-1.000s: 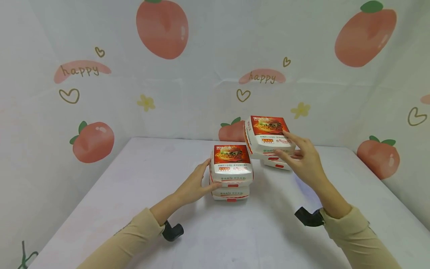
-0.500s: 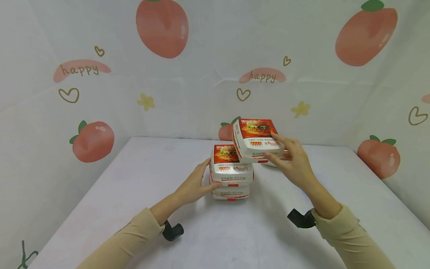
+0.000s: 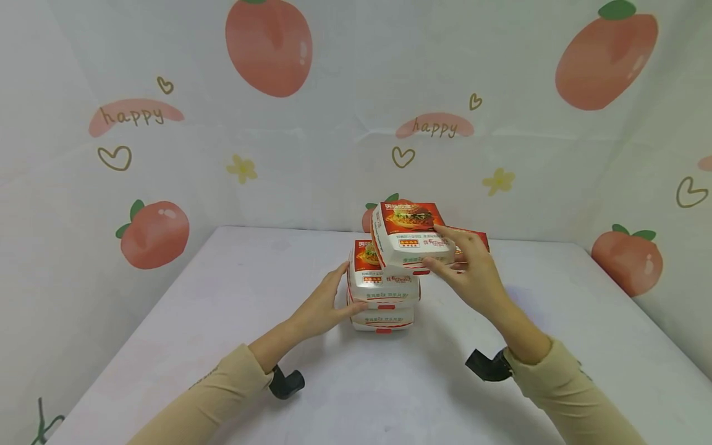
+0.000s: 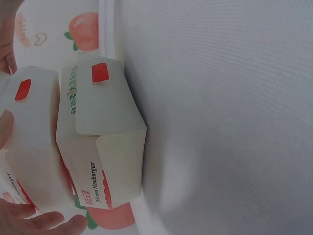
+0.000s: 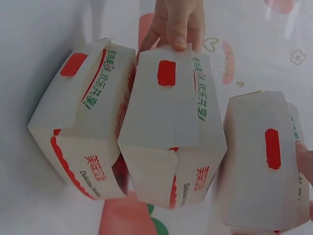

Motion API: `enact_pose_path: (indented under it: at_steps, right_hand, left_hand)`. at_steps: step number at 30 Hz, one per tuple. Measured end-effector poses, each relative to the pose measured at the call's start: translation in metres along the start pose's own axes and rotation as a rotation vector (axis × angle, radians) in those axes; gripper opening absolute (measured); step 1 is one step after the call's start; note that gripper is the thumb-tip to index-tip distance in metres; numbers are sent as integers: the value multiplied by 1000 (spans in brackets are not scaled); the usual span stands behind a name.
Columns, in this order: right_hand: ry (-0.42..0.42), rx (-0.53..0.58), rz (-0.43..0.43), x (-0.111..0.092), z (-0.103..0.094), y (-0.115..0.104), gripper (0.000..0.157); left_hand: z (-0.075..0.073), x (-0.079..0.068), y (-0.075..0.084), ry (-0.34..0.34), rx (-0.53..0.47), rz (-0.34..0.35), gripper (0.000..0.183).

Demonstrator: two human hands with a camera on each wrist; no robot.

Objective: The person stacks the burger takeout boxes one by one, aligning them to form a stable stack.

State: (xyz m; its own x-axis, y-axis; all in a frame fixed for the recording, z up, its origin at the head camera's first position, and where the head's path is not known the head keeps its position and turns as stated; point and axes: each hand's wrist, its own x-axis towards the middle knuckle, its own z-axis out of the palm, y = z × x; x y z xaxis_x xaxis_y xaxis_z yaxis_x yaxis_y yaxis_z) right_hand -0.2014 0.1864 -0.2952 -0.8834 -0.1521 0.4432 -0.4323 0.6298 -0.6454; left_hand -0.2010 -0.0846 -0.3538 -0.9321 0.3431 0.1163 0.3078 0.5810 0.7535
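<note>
a: step in hand?
b: stacking, i judge. right hand [image 3: 477, 278] pinches a white-and-red square cardboard burger box [image 3: 413, 238] by its right side, above the upper matching box [image 3: 384, 290]; contact unclear.
a: left hand [image 3: 317, 309]?
b: thumb and fingers grip that upper matching box, which sits on the lower matching box [image 3: 384, 320].
a: next?
b: likely calls for shifting left, aligning edges, lowering level.

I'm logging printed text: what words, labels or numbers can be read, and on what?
"happy", twice, on the backdrop.
"Delicious Hamburger", on the lower stacked box, partly visible on the upper stacked box.
"美味汉堡", red, on both.
"欢乐共享!", green, on both.
Smaller print on the held box: too blurred to read.
Numbers: none readable.
</note>
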Motion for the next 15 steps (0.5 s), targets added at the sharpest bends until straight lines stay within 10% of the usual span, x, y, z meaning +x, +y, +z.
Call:
enact_pose_path:
  at_steps: [15]
  right_hand:
    - [-18,-36,-3,-1,13,-15,62]
  left_hand:
    - [-1,-1,1,-2,-7,-11,90]
